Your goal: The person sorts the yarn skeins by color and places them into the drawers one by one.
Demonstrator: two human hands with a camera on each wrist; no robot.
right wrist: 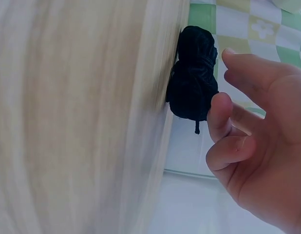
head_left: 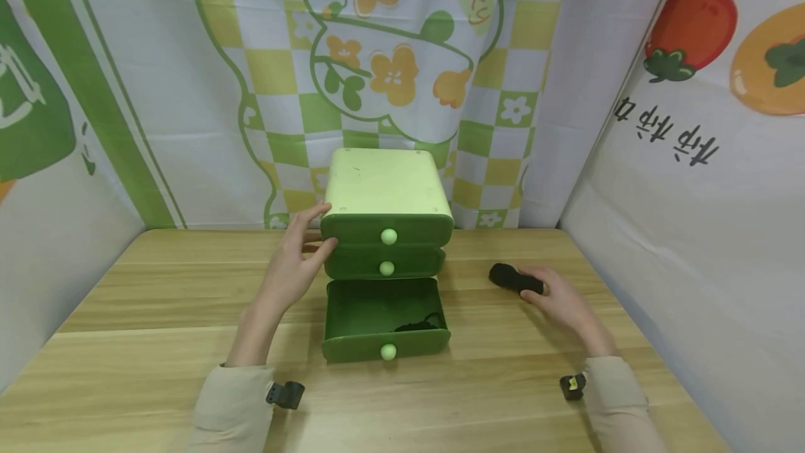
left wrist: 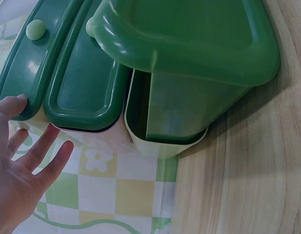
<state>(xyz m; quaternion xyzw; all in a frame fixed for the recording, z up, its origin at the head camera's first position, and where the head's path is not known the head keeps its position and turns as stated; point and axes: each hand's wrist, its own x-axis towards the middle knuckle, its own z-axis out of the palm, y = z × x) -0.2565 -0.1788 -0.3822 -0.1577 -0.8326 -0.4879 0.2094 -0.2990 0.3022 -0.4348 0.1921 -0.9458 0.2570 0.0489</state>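
A small drawer cabinet point(head_left: 385, 182) with a pale green body and dark green drawer fronts stands on the table. My left hand point(head_left: 291, 265) rests on its left front corner: the thumb touches the top drawer front point(left wrist: 31, 73), while the other fingers spread loosely along the side. The bottom drawer point(head_left: 352, 349) is pulled out, with a black corded item point(head_left: 416, 326) inside, partly hidden by the drawer front. At the right, my right hand point(head_left: 562, 303) is at a black drawstring pouch point(right wrist: 193, 83) lying on the table; a fingertip meets its edge, the fingers loosely bent around no part of it.
The wooden table point(head_left: 189, 299) reaches back to a patterned curtain point(head_left: 277, 82). White printed panels flank it on both sides, the right one point(head_left: 679, 229) near my right arm. The middle drawer point(head_left: 352, 264) is closed. Dark devices sit at both wrists.
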